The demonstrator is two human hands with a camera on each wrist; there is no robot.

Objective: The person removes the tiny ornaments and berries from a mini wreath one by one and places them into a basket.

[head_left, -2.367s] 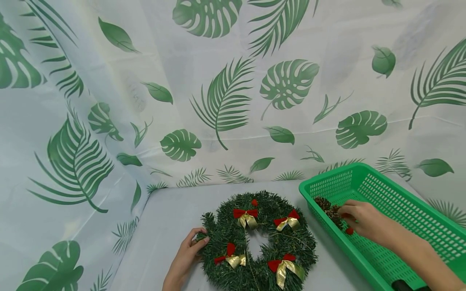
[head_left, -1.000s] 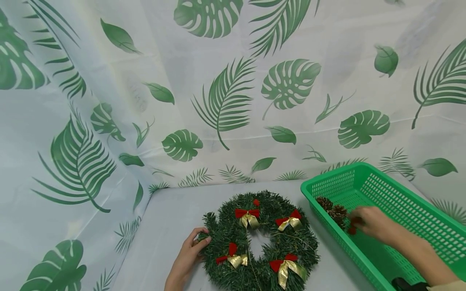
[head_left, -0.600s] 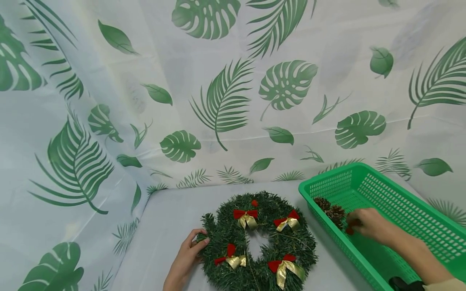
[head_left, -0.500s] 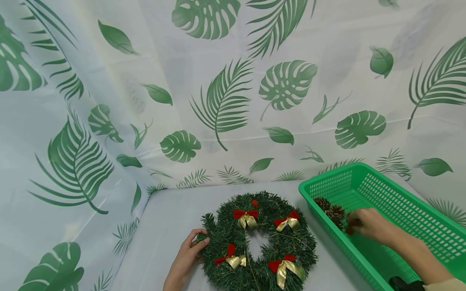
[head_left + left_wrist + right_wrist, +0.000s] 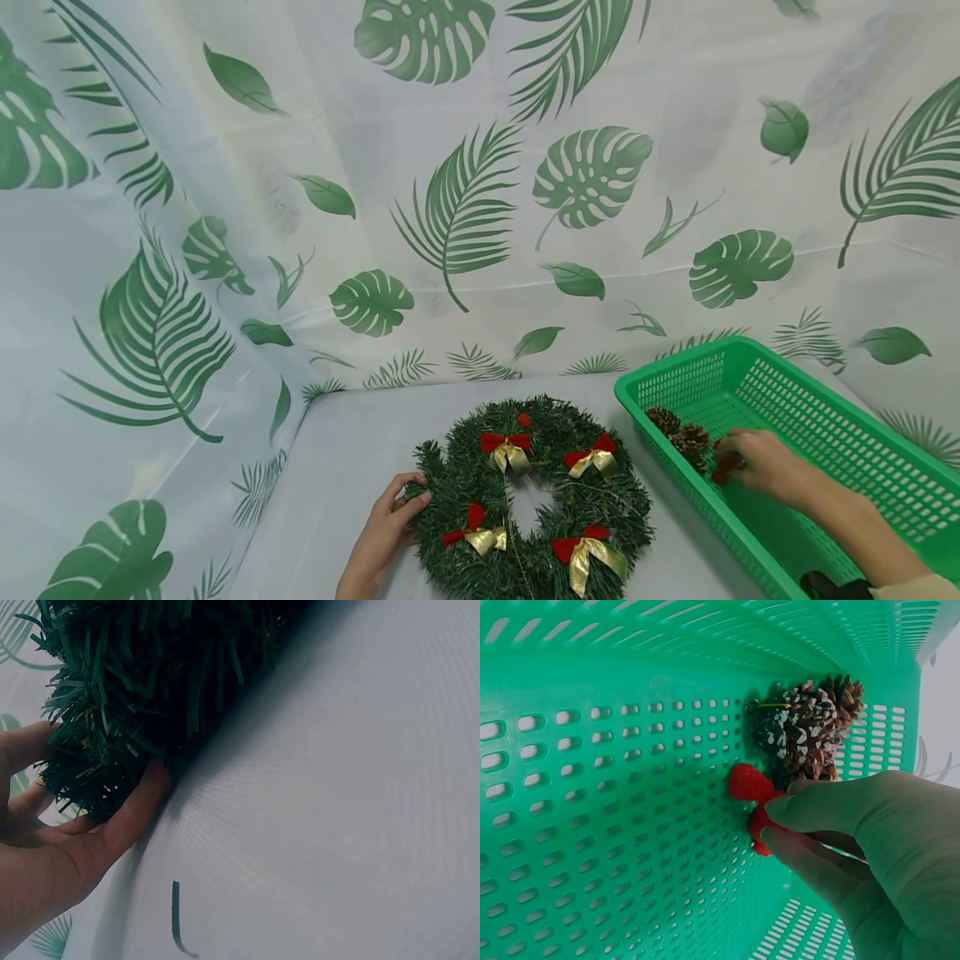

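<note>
A round green Christmas wreath [image 5: 615, 508] lies on the pale tabletop, with several red bows with gold ribbon tails on it. My left hand [image 5: 382, 525] grips its left edge; in the left wrist view the thumb and fingers [image 5: 139, 806] are curled round a green sprig. My right hand [image 5: 768, 467] is inside the green basket [image 5: 750, 533]. Between thumb and fingertips it pinches red, rough-skinned berries [image 5: 748, 782], partly hidden by the fingers. Brown pine cones [image 5: 690, 444] lie beside that hand, and white flecks show on them in the right wrist view.
The basket's raised perforated walls surround my right hand. A black object [image 5: 825, 586] shows near the right wrist, at the basket's near end. A leaf-patterned cloth [image 5: 480, 208] hangs behind the table [image 5: 352, 433].
My right hand has shifted slightly right and down from the pine cones, exposing more of them, and now pinches the red berries. The left hand and wreath have stayed in place.
</note>
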